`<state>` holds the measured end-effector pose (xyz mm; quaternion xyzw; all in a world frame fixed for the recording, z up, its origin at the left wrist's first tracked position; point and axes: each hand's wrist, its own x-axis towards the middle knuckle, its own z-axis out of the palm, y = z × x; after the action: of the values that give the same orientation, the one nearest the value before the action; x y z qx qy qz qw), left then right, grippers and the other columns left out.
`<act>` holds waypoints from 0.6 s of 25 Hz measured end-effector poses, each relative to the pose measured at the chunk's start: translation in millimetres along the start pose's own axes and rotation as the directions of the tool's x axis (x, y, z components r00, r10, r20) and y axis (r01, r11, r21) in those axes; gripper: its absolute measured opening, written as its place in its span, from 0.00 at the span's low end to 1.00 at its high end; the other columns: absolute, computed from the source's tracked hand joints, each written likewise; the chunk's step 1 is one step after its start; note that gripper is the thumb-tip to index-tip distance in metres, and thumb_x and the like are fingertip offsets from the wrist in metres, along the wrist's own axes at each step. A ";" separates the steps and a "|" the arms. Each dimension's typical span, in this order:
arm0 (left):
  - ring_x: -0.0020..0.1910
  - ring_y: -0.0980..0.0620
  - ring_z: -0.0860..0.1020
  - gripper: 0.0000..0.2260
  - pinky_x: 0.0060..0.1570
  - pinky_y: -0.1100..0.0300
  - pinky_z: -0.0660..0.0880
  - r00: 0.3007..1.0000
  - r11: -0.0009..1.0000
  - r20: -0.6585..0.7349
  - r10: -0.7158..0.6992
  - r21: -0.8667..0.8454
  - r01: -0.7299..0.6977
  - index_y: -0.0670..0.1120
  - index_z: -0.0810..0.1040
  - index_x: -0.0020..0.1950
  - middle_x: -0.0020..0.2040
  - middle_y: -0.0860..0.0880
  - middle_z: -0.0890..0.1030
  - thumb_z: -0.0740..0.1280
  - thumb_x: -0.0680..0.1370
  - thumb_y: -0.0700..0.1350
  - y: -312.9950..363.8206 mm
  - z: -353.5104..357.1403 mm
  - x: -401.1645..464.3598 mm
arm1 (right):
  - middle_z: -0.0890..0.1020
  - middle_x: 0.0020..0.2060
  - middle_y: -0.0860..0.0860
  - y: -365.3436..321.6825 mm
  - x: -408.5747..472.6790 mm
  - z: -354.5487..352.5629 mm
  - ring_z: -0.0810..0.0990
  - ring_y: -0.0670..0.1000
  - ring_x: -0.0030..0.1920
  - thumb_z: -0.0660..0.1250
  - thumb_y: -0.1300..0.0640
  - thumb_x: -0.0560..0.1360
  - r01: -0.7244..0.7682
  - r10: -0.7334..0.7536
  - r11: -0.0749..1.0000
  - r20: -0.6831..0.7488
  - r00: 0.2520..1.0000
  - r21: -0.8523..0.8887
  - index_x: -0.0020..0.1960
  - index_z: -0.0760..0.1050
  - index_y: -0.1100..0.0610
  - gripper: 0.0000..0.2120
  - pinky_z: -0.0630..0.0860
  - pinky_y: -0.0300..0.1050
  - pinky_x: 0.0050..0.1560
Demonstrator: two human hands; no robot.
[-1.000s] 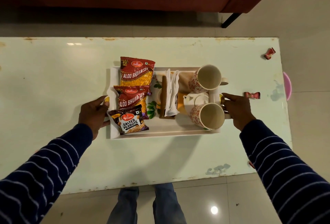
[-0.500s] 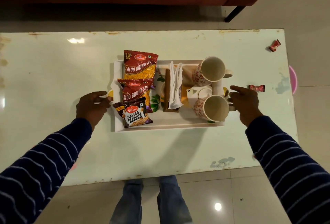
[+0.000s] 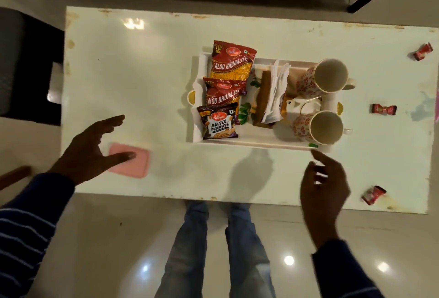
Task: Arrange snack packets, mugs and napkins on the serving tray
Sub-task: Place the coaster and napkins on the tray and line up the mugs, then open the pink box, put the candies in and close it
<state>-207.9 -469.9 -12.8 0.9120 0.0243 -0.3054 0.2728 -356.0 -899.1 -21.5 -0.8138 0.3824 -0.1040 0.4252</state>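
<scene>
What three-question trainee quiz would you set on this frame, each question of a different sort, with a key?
1. True or false: the left hand grips the serving tray.
2. How many snack packets lie on the tray?
3. What stands between the packets and the two mugs: A) napkin holder, B) plate, C) bottle?

Key:
1. False; both it and the right hand are open and off the tray.
2. Three: two Aloo Bhujia packets and the salted peanuts.
3. A, the napkin holder, left of the far mug and near mug.
</scene>
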 end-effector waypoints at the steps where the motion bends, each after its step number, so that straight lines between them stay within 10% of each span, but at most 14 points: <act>1: 0.67 0.56 0.71 0.48 0.63 0.56 0.68 0.998 0.999 0.059 -0.009 0.054 0.006 0.65 0.61 0.75 0.69 0.68 0.67 0.79 0.59 0.60 -16.0 -3.9 -11.2 | 0.80 0.54 0.49 -5.3 -21.7 12.1 0.81 0.47 0.43 0.65 0.66 0.77 0.019 -0.020 1.000 0.073 0.997 0.015 0.60 0.78 0.55 0.13 0.74 0.28 0.35; 7: 0.73 0.54 0.62 0.61 0.67 0.48 0.67 0.976 0.994 0.208 -0.063 0.101 0.043 0.71 0.46 0.76 0.73 0.66 0.56 0.82 0.52 0.64 -77.4 7.4 -47.7 | 0.73 0.61 0.35 -36.8 -109.7 97.6 0.78 0.42 0.54 0.68 0.58 0.77 0.060 -0.055 0.998 0.501 0.864 0.007 0.67 0.71 0.44 0.21 0.80 0.40 0.47; 15: 0.58 0.49 0.76 0.54 0.52 0.57 0.75 0.996 0.986 -0.068 -0.066 -0.160 0.054 0.58 0.52 0.80 0.72 0.48 0.68 0.82 0.63 0.40 -96.9 54.6 -35.8 | 0.54 0.80 0.51 -92.0 -135.8 208.5 0.60 0.55 0.76 0.75 0.44 0.69 0.592 -0.194 0.788 0.846 0.496 -0.166 0.79 0.51 0.52 0.48 0.65 0.50 0.70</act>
<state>-287.2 -411.2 -75.4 0.8969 0.0857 -0.2773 0.3337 -296.9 -643.0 -58.0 -0.9113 -0.0374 0.2598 0.3174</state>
